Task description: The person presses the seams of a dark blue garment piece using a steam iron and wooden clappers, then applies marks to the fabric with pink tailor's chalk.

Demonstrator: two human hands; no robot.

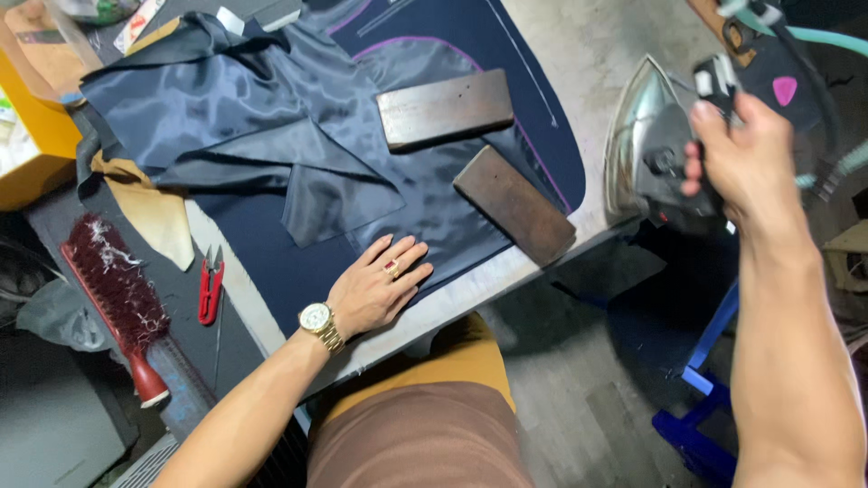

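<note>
- Right hand (pixel 746 163): grip wrapped tight around the black handle of a steam iron (pixel 653 149), at about 2 o'clock in the view. Its silvery soleplate is tipped on edge, facing the cloth, at the worktop's (pixel 597 54) right border and not touching the fabric.
- Left hand (pixel 375 287): at about 6 o'clock, lying flat with fingers spread and palm down on the near edge of the navy fabric (pixel 271 262); it pinches nothing. A gold wristwatch and a red-stoned ring show on it.
- Navy fabric: spread across the middle of the worktop, with pink chalk curves and a white line drawn on it toward 12 o'clock.
- Satin lining (pixel 235 117): dark blue and glossy, lying rumpled over the navy piece from 10 to 12 o'clock, one point folded down toward the centre.
- Wooden blocks: one (pixel 445 108) flat at about 12 o'clock, the other (pixel 514 204) angled just right of centre; both rest on the cloth as weights.
- Red thread snips (pixel 210 289): at 8 o'clock, on the bare worktop left of the cloth.
- Red-handled brush (pixel 117 303): at 8 to 9 o'clock, well apart from the hand.
- State of work, judged: cloth is laid out, marked and weighted; the lining is visibly creased and the iron has not met it, so pressing appears undone.
</note>
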